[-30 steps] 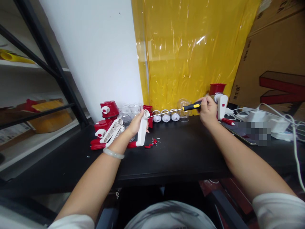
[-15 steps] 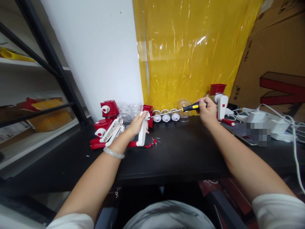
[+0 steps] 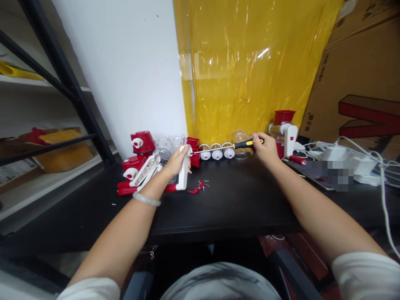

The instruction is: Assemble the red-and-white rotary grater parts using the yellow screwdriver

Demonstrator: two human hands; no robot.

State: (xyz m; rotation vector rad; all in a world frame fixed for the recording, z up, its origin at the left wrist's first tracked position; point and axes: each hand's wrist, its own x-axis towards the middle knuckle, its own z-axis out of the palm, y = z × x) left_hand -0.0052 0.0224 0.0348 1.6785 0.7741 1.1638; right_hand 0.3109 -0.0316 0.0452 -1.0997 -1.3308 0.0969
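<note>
My left hand (image 3: 175,163) is closed around a white plastic crank handle (image 3: 183,174) with a red end, standing it upright on the black table (image 3: 237,200). My right hand (image 3: 265,149) grips a screwdriver (image 3: 229,146) with a yellow and black handle. The metal shaft lies level and its tip touches the top of the white handle. Small red pieces and screws (image 3: 198,187) lie on the table just right of the handle.
Red and white grinder parts (image 3: 139,160) are piled at the left, with clear cups (image 3: 168,143) and small white caps (image 3: 216,152) along the yellow sheet. An assembled red and white unit (image 3: 286,133) stands right of my right hand. White chargers and cables (image 3: 353,162) lie at right.
My right hand and the screwdriver have shifted left, bringing the tip onto the handle's top. My left hand with the white handle has moved slightly left.
</note>
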